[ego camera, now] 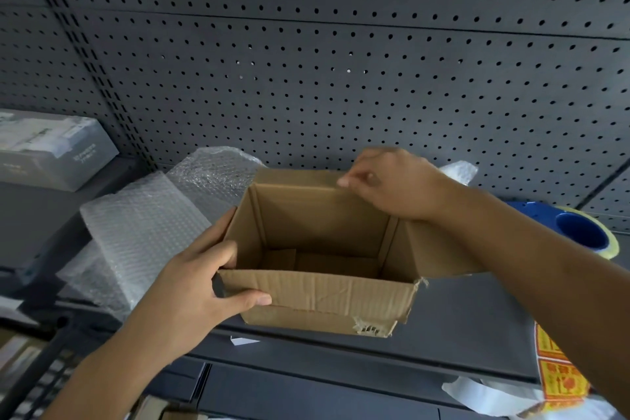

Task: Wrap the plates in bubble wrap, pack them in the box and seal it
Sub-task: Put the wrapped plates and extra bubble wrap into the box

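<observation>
Two grips: each hand's fingers clamp cardboard.
Left hand (201,286): fingers curled round near-left corner of box (324,295), thumb on near flap.
Right hand (392,184): fingertips pinch far flap.
Box: open, upright on dark shelf (460,312).
Bubble wrap (146,225): just left of box.
Tape roll (586,232): right of box.
</observation>
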The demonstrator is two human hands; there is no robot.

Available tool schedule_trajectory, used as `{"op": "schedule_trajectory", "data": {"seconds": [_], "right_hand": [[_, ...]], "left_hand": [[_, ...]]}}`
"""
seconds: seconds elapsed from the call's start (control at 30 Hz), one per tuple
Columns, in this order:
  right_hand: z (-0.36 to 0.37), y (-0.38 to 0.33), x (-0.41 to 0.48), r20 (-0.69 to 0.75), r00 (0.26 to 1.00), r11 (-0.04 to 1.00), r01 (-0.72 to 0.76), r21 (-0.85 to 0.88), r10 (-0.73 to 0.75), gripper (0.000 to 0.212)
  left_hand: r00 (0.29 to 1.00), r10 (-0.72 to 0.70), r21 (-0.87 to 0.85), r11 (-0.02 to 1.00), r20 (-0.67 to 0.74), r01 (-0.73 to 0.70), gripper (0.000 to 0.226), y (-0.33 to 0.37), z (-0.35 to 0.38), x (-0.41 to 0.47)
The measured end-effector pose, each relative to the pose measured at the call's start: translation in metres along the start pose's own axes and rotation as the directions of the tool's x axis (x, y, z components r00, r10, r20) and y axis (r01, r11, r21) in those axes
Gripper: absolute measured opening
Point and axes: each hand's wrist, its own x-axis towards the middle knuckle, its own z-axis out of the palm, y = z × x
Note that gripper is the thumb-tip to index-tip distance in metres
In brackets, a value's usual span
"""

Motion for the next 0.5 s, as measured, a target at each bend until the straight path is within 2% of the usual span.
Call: {"op": "schedule_trajectory", "data": {"seconds": [0.07,0.1,0.2,0.23,0.37,0.5], "right_hand": [[0.004,-0.003,-0.002,0.123,0.992,1.000,0.017,0.015,-0.018,0.050],[0.008,-0.002,-0.002,0.151,0.988,1.000,0.030,0.005,-0.031,0.047],[0.014,0.002,-0.003,0.168,0.985,0.996,0.026,0.082,-0.039,0.020],[0.014,0.003,-0.003,0.172,0.985,0.991,0.010,0.136,-0.034,0.017],[0.012,0.003,0.002,0.220,0.976,0.971,-0.048,0.236,-0.005,0.016],[0.012,0.006,-0.006,0.205,0.978,0.936,-0.108,0.336,0.039,0.025]], "left_hand": [[1.000,0.002,0.011,1.000,-0.004,-0.002,0.058,-0.002,-0.002,0.000],[1.000,0.008,0.016,1.000,-0.004,-0.008,0.057,-0.003,-0.002,0.000],[1.000,0.018,0.015,1.000,0.002,-0.018,0.057,-0.003,-0.002,0.002],[1.000,0.020,0.011,1.000,0.000,-0.020,0.057,-0.004,-0.001,0.002],[0.999,0.035,0.011,0.999,-0.024,-0.035,0.065,-0.008,-0.001,0.001],[0.997,0.071,0.020,0.997,-0.032,-0.070,0.059,-0.014,0.000,0.003]]}}
